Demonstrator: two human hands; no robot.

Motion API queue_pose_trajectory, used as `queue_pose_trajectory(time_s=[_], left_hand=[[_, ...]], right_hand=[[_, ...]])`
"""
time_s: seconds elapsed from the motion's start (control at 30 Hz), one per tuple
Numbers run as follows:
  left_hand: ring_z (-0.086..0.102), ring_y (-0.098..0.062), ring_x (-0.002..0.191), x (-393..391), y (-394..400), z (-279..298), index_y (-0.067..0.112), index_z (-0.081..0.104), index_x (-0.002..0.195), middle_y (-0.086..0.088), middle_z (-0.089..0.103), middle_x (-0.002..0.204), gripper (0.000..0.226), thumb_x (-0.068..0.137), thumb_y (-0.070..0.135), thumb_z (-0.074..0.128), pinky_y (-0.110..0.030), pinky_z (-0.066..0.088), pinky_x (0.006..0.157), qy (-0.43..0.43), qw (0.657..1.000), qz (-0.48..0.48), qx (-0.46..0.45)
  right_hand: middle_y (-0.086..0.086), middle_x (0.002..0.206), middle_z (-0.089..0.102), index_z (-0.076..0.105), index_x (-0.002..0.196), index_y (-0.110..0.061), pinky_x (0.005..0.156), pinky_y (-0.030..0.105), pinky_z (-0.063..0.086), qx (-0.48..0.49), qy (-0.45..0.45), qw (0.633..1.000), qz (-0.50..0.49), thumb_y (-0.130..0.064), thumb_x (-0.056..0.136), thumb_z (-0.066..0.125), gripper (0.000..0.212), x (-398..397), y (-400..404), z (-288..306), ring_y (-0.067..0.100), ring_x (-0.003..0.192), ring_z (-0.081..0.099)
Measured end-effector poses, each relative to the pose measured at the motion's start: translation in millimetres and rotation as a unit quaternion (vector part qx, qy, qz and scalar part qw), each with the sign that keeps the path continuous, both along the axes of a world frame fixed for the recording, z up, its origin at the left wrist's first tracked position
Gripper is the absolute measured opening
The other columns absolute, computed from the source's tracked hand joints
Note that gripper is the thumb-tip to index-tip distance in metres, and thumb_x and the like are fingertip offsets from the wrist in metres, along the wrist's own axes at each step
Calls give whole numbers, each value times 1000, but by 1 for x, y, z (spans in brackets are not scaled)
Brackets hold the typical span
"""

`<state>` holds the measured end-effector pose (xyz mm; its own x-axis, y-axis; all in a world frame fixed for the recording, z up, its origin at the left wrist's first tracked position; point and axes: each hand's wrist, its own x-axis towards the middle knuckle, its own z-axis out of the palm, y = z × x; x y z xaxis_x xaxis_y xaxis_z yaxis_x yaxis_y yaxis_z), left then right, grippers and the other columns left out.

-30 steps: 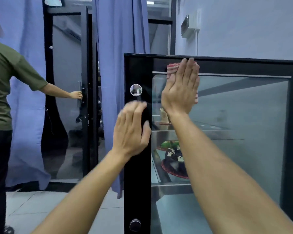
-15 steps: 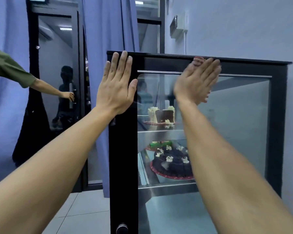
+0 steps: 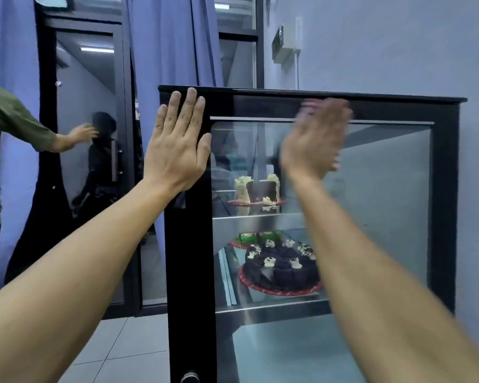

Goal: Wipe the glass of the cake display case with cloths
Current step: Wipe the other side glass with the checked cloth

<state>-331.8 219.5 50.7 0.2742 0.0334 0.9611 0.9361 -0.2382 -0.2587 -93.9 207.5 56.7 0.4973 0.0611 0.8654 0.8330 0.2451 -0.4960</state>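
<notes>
Since half a second ago our right hand [image 3: 314, 139] has slid rightward along the top of the glass [image 3: 385, 205] of the display case [image 3: 190, 258]; it is motion-blurred, fingers straight, and we cannot make out any cloth under it. Our left hand [image 3: 177, 145] lies flat, fingers extended, on the black frame.

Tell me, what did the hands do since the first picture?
The left hand climbed from the middle of the black frame to its top corner. The right hand, blurred, swept rightward along the top of the glass. The cakes stayed put.
</notes>
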Motion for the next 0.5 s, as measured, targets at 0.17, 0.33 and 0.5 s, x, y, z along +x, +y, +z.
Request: queue_pose_trajectory(time_s=[0.17,0.33,0.5], left_hand=[[-1,-30,161,8,-2,-1,7,12,165,-13,4,174,70,106,38,31,-38,-10,129,-14,1000,-7,-14],[-5,-34,160,14,-1,-5,4,6,165,-16,-1,173,75,105,42,31,-41,-10,129,-28,999,15,-12],[-3,-32,160,16,0,-7,7,7,166,-12,1,174,74,106,46,28,-44,-5,130,-23,1000,20,-8]], right_hand=[[16,171,15,19,163,-5,130,44,6,22,-382,924,3,-33,110,27,60,-52,3,-18,31,159,12],[13,172,8,13,164,-7,130,43,1,-4,-82,996,-22,-38,108,20,64,78,12,-5,30,160,5],[19,171,6,12,162,1,128,42,-4,24,-17,1000,6,-36,109,20,65,-10,4,0,34,159,5]])
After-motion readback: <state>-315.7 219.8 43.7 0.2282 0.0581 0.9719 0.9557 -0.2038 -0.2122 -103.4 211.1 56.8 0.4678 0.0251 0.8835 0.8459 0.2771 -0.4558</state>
